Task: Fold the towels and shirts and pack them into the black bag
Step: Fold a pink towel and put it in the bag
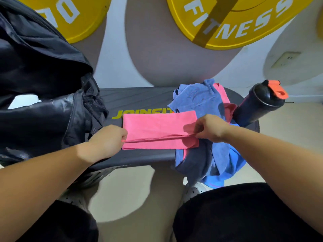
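Pink rectangular cloth towel (157, 130): fine weave, matt, smooth, with crisp fold edges.
Slate-blue crumpled cloth towel (195, 100): slightly fuzzier nap, matt, soft creases.
Bright blue thin fabric shirt (232, 163): smoother than the towels, faint sheen.
Large black fabric bag (43, 116): synthetic cloth, glossy on the lower panel, duller and wrinkled above.
Black mesh side pocket (94, 102): open weave.
Dark grey flat bench top (136, 96): matt, fine ribbed grooves, printed yellow lettering.
Black cylindrical plastic bottle (258, 103): smooth, satin shine.
Orange-red plastic flip lid (277, 89): matt.
Round yellow weight plates (227, 23): smooth, low gloss; rubber or plastic, cannot tell which.
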A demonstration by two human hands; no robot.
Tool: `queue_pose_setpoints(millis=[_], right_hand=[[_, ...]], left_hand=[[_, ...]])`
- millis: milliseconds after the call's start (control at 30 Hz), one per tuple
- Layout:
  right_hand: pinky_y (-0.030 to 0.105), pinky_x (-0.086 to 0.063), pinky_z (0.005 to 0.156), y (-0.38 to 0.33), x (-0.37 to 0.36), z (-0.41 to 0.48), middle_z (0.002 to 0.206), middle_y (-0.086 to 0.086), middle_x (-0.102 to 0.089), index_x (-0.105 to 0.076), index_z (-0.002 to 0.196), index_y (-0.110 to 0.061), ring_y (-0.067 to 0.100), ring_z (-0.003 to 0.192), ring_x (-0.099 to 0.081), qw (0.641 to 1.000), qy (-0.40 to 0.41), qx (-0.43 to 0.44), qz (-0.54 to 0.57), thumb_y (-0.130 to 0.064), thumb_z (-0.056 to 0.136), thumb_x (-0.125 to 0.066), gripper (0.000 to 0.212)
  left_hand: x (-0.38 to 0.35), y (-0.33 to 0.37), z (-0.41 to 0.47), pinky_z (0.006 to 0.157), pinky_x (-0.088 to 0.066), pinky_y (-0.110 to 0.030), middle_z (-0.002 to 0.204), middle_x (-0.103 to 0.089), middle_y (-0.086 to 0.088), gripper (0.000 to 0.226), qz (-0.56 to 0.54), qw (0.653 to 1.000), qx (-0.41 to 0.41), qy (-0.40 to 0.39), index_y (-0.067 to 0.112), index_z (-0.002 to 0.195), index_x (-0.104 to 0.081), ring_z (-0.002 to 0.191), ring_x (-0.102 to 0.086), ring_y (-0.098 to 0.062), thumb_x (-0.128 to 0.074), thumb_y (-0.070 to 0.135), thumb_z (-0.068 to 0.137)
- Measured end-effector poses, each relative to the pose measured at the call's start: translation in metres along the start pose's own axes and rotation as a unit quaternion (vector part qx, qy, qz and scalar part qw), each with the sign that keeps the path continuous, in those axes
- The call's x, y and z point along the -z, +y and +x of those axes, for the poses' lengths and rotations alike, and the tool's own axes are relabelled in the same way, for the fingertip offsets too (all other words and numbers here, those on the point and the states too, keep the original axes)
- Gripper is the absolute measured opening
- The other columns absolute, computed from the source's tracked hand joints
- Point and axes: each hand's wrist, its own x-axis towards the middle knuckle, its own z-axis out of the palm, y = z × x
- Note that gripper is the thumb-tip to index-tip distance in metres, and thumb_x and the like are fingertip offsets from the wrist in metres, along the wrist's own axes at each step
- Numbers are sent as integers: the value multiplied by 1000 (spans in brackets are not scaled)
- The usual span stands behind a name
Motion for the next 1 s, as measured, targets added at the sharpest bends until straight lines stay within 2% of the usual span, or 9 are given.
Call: queue_pose_setpoints(millis=[267,433,533,633,700,800,867,933,1000], right_hand=[[30,-52,67,-11,-13,2,77,0,-68,-60,65,-26,21,72,-61,992,-75,16,-97,-17,72,-74,18],[31,-52,64,-18,-21,10,78,6,-67,-70,80,-13,29,75,-62,975,-112,14,-189,-12,72,-65,10],[29,-47,62,-29,-21,10,72,2,-56,-65,83,-15,29,74,-59,953,-160,10,-258,-17,77,-65,6],[28,-44,58,-45,-11,12,67,-2,-54,-53,68,-20,28,72,-59,950,-148,6,-275,-47,82,-65,32],[30,-47,58,-58,-7,23,69,-1,-53,-50,67,-19,30,74,-59,964,-79,27,-254,-47,91,-54,37],[37,-47,72,-81,-20,51,102,4,-58,-59,100,-17,33,97,-59,979,58,67,-182,-34,97,-46,22],[44,-43,95,-91,-45,63,135,7,-49,-49,130,-20,33,124,-47,984,67,60,-156,-40,99,-40,38],[54,-21,116,-93,-77,65,162,8,-20,-25,152,-27,33,148,-18,984,55,36,-165,-49,100,-30,56],[57,1,120,-82,-103,59,167,2,8,-3,158,-34,31,153,8,986,47,3,-162,-58,100,-18,65]], left_hand=[[-8,-6,-5,66,-44,-38,77,-44,0,19,50,998,-27,-17,21,70,-43,73,-50,-29,-50,12,86],[-18,-2,-6,65,-45,-37,83,-50,-2,15,71,996,-24,-44,18,72,-47,72,-50,-28,-46,8,84],[-15,2,-2,72,-50,-36,91,-57,0,10,78,995,-29,-62,20,77,-54,81,-56,-27,-49,24,84],[-10,7,5,76,-51,-38,89,-56,1,40,27,998,-49,-22,22,83,-66,86,-58,-26,-36,48,82],[-9,11,16,78,-51,-42,89,-55,-2,50,18,995,-83,45,19,90,-68,90,-56,-29,-28,50,86],[-16,23,38,102,-43,-49,127,-56,-11,50,29,992,-80,95,14,127,-60,120,-51,-36,-39,46,95],[-25,33,48,118,-25,-51,157,-33,-11,58,22,996,-48,74,13,148,-39,143,-31,-35,-42,44,99],[-38,36,53,123,-8,-51,166,-6,-7,68,28,998,-27,42,14,157,-16,153,-6,-30,-34,49,101],[-50,29,53,122,0,-53,166,10,-5,75,39,999,-16,17,15,158,-1,153,10,-28,-26,55,101]])
